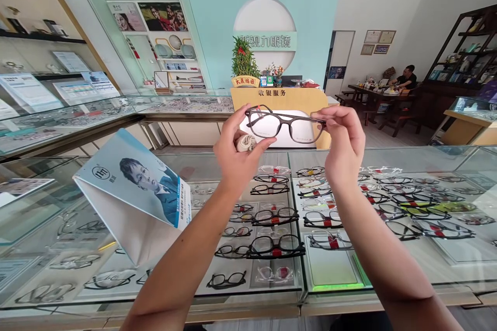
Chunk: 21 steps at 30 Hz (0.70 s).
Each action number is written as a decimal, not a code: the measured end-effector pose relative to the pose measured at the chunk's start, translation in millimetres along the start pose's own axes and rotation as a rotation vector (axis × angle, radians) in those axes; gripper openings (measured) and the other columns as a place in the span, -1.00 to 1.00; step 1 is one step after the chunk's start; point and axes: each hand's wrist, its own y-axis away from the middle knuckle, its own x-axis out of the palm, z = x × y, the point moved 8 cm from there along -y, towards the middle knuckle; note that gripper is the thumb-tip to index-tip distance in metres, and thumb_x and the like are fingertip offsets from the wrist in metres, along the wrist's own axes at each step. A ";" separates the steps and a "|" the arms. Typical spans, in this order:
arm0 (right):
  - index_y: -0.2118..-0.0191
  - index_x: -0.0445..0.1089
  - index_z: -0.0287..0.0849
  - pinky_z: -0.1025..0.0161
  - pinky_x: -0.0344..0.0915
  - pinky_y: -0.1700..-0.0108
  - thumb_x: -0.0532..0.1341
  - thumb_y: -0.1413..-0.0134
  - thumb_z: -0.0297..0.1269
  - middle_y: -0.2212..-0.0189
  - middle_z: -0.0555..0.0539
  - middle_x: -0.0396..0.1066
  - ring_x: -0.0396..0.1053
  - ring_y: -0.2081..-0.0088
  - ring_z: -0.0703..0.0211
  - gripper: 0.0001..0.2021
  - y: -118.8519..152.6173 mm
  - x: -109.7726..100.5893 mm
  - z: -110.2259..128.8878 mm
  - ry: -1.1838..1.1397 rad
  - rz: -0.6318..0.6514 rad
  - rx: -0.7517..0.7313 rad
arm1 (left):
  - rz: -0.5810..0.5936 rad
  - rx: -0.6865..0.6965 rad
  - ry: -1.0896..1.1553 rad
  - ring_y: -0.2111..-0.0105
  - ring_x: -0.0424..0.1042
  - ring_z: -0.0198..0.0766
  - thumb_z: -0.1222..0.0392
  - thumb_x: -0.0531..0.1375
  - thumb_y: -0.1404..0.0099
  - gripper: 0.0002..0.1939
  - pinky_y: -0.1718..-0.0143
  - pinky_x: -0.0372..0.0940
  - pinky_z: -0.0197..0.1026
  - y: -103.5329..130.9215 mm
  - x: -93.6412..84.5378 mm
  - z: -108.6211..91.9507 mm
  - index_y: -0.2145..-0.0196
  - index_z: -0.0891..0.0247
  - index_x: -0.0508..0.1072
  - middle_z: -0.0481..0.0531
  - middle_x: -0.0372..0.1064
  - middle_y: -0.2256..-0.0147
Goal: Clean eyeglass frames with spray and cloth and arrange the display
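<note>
A pair of dark-framed eyeglasses [285, 125] is held up above the glass display case, lenses facing me. My left hand [240, 147] grips the frame's left end between fingers and thumb, and a rolled beige cloth [246, 143] is tucked in the same hand. At the right end, my right hand [344, 142] pinches the frame near the hinge. Below both hands, rows of eyeglasses [276, 246] with dark and clear frames lie under the glass, several with red tags.
A folded cardboard sign [135, 181] stands on the glass at the left. Another glass counter [186, 105] runs behind it. A yellow cashier desk [279, 94] with a plant [244, 59] is ahead. A person [406, 78] sits at a wooden table far right.
</note>
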 end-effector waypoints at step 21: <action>0.15 0.66 0.00 -0.15 0.47 -0.22 0.38 -0.44 -0.22 0.02 -0.11 0.65 0.59 -0.11 -0.08 -0.91 -7.6 13.8 6.4 0.340 0.464 -0.075 | 0.245 0.044 -0.124 -0.10 0.73 0.08 -0.13 0.60 -0.30 -0.21 -0.15 0.64 0.04 -8.3 -0.3 -31.0 -0.38 0.06 0.52 0.18 0.67 -0.23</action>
